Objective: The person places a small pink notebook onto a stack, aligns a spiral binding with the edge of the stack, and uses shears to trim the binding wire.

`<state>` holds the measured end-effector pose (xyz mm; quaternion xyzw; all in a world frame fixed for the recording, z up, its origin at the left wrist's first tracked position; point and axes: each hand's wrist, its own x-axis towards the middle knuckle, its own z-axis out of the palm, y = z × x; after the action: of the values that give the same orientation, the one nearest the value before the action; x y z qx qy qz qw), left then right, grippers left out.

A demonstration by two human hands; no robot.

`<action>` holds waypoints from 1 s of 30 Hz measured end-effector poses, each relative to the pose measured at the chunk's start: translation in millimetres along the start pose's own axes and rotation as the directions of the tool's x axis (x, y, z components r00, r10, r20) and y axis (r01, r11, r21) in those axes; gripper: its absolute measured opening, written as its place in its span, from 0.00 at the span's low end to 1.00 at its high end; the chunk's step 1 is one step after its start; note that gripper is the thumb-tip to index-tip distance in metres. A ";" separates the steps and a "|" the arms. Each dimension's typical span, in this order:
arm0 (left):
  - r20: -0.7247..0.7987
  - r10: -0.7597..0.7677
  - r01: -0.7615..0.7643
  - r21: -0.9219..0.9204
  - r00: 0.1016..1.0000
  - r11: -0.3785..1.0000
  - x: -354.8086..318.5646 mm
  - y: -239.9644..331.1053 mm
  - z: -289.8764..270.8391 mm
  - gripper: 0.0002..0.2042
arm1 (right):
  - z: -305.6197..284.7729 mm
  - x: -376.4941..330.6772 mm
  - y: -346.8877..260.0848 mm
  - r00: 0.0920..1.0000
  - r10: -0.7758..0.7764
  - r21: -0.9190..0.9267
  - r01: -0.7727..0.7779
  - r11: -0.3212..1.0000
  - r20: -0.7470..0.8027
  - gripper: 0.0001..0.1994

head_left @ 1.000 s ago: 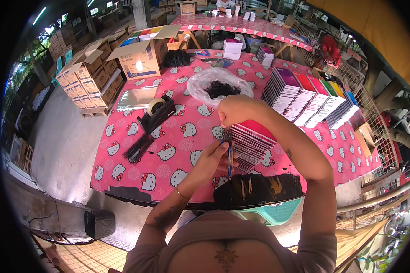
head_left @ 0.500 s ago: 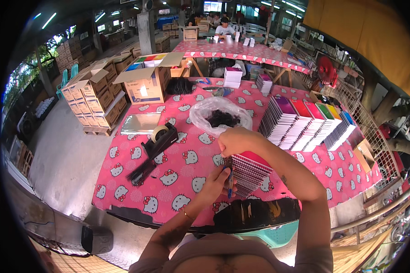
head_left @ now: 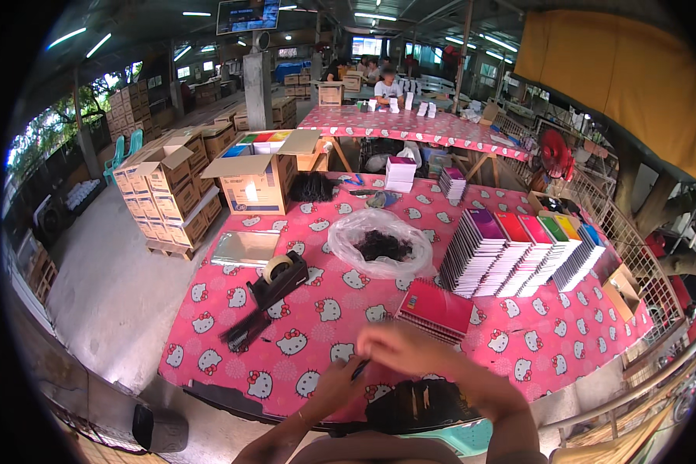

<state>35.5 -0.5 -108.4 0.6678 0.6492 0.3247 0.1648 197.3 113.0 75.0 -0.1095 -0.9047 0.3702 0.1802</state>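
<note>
Near the front edge of the table, my left hand (head_left: 340, 388) is closed round a small dark tool (head_left: 359, 370), mostly hidden by the fingers. Just right of it hovers my right hand (head_left: 398, 344), smeared by motion, its fingers hard to read. Beyond my right hand lies a stack of spiral-bound notebooks (head_left: 438, 309) with a red-pink cover on top. Behind that sits a clear plastic bag (head_left: 344, 241), open at the top, with a tangle of black pieces (head_left: 382, 246) inside.
Left of my hands stand a black tape dispenser (head_left: 280, 280) and a clear flat sheet (head_left: 246, 248). Tall notebook stacks (head_left: 483, 251) line the right. An open carton (head_left: 257, 185) and black strands (head_left: 311, 187) are at the back left. A person (head_left: 388, 89) sits at the far table.
My hands have come off the notebook stack toward the table's front edge, nearer my body. The right hand no longer reaches over the stack, so its cover shows. The view has tipped upward.
</note>
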 end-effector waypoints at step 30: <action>-0.140 0.168 -0.173 -0.024 0.976 0.985 -5.1 19.2 10.6 0.20 | 173.2 -81.1 127.2 0.817 0.550 0.979 -0.202 -0.006 0.172 0.15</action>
<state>57.2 -5.3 -105.0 0.6938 0.5934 0.3946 0.1034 208.9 66.2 -149.6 -0.2526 -0.3303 0.8834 0.2162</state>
